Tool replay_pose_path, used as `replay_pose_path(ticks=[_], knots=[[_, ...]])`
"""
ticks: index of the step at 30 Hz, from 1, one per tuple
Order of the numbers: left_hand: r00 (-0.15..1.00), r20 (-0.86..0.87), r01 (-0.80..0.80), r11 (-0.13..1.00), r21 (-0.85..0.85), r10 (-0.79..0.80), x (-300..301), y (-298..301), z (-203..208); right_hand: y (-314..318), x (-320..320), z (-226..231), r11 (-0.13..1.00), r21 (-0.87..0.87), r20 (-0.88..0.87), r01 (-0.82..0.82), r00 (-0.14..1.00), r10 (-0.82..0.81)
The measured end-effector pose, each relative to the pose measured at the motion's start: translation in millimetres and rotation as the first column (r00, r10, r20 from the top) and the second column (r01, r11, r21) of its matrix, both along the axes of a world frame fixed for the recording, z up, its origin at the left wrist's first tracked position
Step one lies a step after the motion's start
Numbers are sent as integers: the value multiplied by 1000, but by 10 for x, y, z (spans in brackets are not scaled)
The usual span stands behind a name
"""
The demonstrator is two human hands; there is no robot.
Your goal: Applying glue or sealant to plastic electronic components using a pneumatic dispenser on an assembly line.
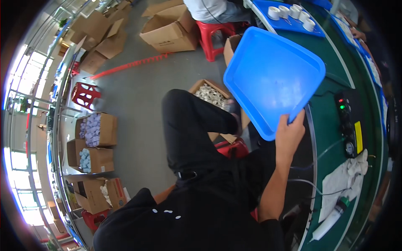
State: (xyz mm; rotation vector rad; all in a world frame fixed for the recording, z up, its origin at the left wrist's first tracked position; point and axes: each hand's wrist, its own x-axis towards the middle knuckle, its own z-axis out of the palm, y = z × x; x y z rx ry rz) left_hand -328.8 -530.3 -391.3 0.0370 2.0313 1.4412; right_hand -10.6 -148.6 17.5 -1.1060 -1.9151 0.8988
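Note:
My right hand [290,134] grips the near rim of a shallow blue plastic tray [271,71], thumb over the edge. The tray is tilted and shows its bare inside, with nothing in it. It hangs beside the green-topped workbench, partly over its edge. Of my left arm only a bit of forearm [164,195] shows by my waist; the left hand is hidden. Beyond my raised knee, a cardboard box [204,82] on the floor holds many small whitish pieces.
On the green bench [331,163] lie a black device with lights [349,123], a white cloth [341,182] and a syringe [331,221]. Another blue tray [268,6] carries several white rolls. Cartons [102,161] line the left; a person sits on a red stool [211,37] ahead.

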Motion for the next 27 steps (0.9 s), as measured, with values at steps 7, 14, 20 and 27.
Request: replay_pose_path(ticks=[7, 14, 20, 27], knots=[[948, 159, -293, 951, 98, 276, 2039, -776, -290, 264, 76, -228, 997, 76, 67, 15, 998, -20], [717, 208, -696, 704, 144, 666, 1098, -1831, 718, 85, -360, -295, 985, -74, -29, -154, 988, 152], [713, -114, -672, 721, 169, 692, 652, -421, 1597, 409, -526, -468, 975, -214, 60, -57, 996, 72], [849, -499, -382, 854, -352, 174, 82, 492, 1741, 244, -1775, -1748, 927, -101, 12, -361, 931, 364]])
